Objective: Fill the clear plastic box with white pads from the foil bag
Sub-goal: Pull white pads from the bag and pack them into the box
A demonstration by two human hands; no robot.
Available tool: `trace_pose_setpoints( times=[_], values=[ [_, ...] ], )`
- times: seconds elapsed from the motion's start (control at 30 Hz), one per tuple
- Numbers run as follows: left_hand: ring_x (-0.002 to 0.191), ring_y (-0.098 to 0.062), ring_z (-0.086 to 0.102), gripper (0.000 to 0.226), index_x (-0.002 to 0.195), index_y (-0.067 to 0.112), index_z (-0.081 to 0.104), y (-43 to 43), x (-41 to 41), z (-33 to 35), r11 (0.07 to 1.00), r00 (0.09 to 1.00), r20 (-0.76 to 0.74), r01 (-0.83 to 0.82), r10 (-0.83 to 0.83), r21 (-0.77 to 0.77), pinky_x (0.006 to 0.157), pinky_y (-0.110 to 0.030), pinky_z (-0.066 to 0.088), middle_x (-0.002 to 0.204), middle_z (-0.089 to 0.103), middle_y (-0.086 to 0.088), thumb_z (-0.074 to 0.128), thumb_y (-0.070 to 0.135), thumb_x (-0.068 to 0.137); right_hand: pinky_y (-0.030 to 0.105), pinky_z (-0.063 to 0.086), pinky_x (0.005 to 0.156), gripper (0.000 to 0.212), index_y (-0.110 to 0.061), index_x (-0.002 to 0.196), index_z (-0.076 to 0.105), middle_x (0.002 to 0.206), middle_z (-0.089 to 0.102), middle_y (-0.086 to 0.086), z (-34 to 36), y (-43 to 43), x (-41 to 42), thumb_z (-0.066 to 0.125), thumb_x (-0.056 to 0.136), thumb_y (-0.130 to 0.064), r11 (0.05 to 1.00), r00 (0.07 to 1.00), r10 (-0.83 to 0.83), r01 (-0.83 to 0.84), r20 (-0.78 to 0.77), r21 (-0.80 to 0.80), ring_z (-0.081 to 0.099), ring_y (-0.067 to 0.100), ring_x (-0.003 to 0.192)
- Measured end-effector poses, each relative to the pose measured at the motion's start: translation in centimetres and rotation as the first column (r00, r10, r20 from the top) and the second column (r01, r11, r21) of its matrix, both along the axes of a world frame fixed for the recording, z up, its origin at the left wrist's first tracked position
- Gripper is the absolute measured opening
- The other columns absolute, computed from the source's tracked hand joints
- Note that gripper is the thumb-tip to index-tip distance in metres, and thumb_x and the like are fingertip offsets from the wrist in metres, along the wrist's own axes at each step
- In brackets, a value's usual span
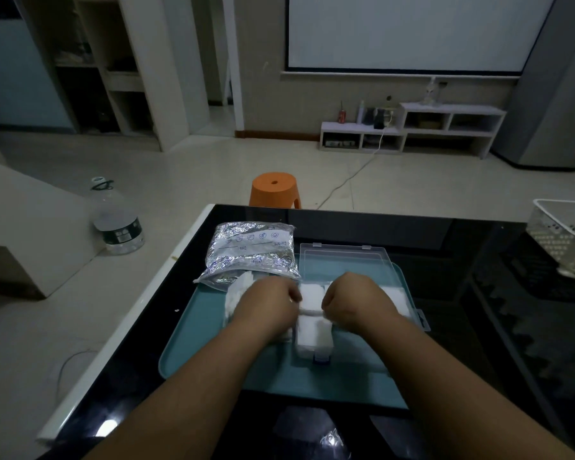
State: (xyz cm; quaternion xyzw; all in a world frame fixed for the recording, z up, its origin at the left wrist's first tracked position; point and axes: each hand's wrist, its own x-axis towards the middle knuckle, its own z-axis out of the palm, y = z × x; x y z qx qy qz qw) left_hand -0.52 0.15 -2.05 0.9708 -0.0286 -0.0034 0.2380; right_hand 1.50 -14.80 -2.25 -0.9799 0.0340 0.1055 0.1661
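Note:
The silver foil bag (251, 252) lies at the far left of the teal tray (206, 346), its mouth toward me with white pads (234, 295) spilling out. The clear plastic box (342, 260) sits to its right, lid open and lying back. White pads (312, 330) fill the box's middle, and more show at its right side (395, 298). My left hand (268, 303) and my right hand (356, 302) are both closed, knuckles up, gripping a stack of pads between them over the box. The fingertips are hidden under the hands.
The tray rests on a black glossy table (462, 260). A white perforated basket (565, 234) stands at the table's right edge. On the floor beyond are an orange stool (274, 189) and a large water bottle (118, 220) to the left.

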Motion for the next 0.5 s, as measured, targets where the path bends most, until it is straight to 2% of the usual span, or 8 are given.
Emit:
trace_pose_setpoints(
  times=[0.13,0.2,0.27,0.33,0.4,0.5],
  values=[
    [0.091,-0.021,0.062,0.011,0.085,0.027,0.070,1.8,0.7,0.9,0.991,0.987,0.088,-0.135,0.135,-0.012,0.075,-0.029,0.049,0.098,0.069,0.003,0.061,0.024,0.078,0.036,0.061,0.074,0.024,-0.013,0.083,0.077,0.084,0.073,0.003,0.1,-0.1,0.0,0.056,0.075,-0.007,0.999,1.000,0.012,-0.013,0.020,0.029,0.067,0.021,0.077],
    [0.093,-0.023,0.061,0.014,0.088,0.026,0.071,2.8,1.2,1.0,0.982,0.972,0.146,-0.187,0.182,0.026,0.075,-0.031,0.049,0.100,0.068,-0.001,0.062,0.028,0.078,0.037,0.060,0.076,0.021,-0.014,0.082,0.077,0.085,0.073,0.003,0.2,-0.1,-0.2,0.058,0.077,-0.009,0.998,0.999,0.025,-0.027,0.044,0.051,0.067,0.022,0.080],
    [0.101,-0.027,0.058,0.025,0.098,0.025,0.070,3.9,1.5,0.9,0.962,0.961,0.169,-0.240,0.217,0.130,0.082,-0.034,0.049,0.109,0.063,-0.005,0.061,0.035,0.077,0.038,0.060,0.077,0.019,-0.014,0.082,0.077,0.086,0.073,0.003,0.4,0.0,-0.5,0.059,0.079,-0.010,0.997,0.997,0.037,-0.041,0.065,0.070,0.067,0.022,0.081],
    [0.110,-0.032,0.053,0.043,0.115,0.022,0.060,4.8,1.6,0.8,0.933,0.962,0.084,-0.272,0.259,0.235,0.089,-0.037,0.047,0.122,0.054,-0.010,0.060,0.044,0.079,0.036,0.059,0.077,0.019,-0.015,0.083,0.077,0.087,0.074,0.003,0.6,0.0,-0.7,0.059,0.079,-0.009,0.995,0.996,0.048,-0.054,0.072,0.081,0.067,0.022,0.082],
    [0.114,-0.034,0.052,0.057,0.125,0.020,0.048,5.6,1.6,0.6,0.923,0.958,-0.029,-0.268,0.286,0.276,0.090,-0.037,0.045,0.128,0.049,-0.012,0.059,0.050,0.079,0.035,0.058,0.078,0.021,-0.016,0.085,0.078,0.090,0.074,0.003,0.8,0.0,-0.9,0.058,0.080,-0.010,0.994,0.996,0.061,-0.067,0.072,0.086,0.067,0.022,0.085],
    [0.114,-0.031,0.056,0.058,0.128,0.017,0.040,5.9,1.8,0.2,0.945,0.961,-0.112,-0.219,0.252,0.243,0.085,-0.035,0.044,0.126,0.057,-0.010,0.059,0.047,0.082,0.034,0.057,0.081,0.022,-0.020,0.088,0.078,0.093,0.074,0.001,1.1,0.0,-1.2,0.059,0.082,-0.011,0.992,0.994,0.067,-0.075,0.081,0.099,0.067,0.021,0.089]
  ],
)
